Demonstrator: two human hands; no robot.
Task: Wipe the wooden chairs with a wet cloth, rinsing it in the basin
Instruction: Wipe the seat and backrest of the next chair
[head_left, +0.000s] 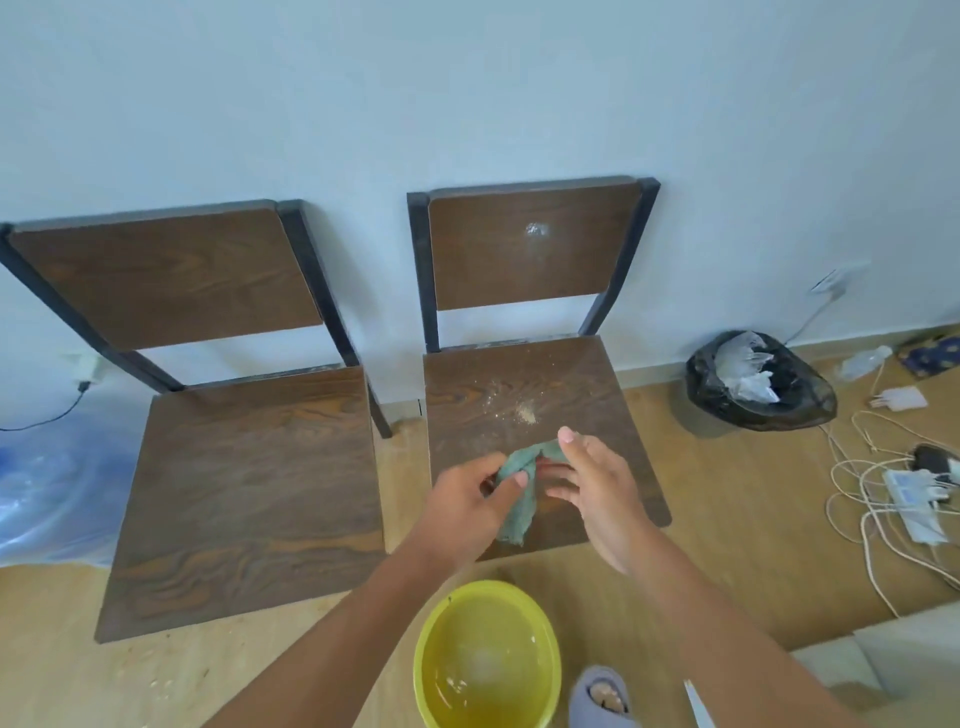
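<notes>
- Head view: I have the dusty chair (467, 395) dead ahead, so I'll place everything from it.
- The left grip (467, 509) hangs over the chair's front edge, thumb and fingers pinched on the green cloth (514, 519), which droops in a bunch just above the seat.
- The right grip (597, 488) is beside it over the same front edge, fingers mostly straight. The cloth's upper end runs in under its thumb, and I cannot tell whether it is pinched there or only touched.
- The yellow basin (423, 639), holding water, stands on the floor just in front of the chair.
- Pale crumbs (527, 413) lie mid-seat and a white smear (535, 231) marks the backrest, so I judge this chair unwiped.
- The second chair (249, 467) alongside shows no crumbs. I can't say whether it has been wiped.
- By my reckoning most of the job is left.
</notes>
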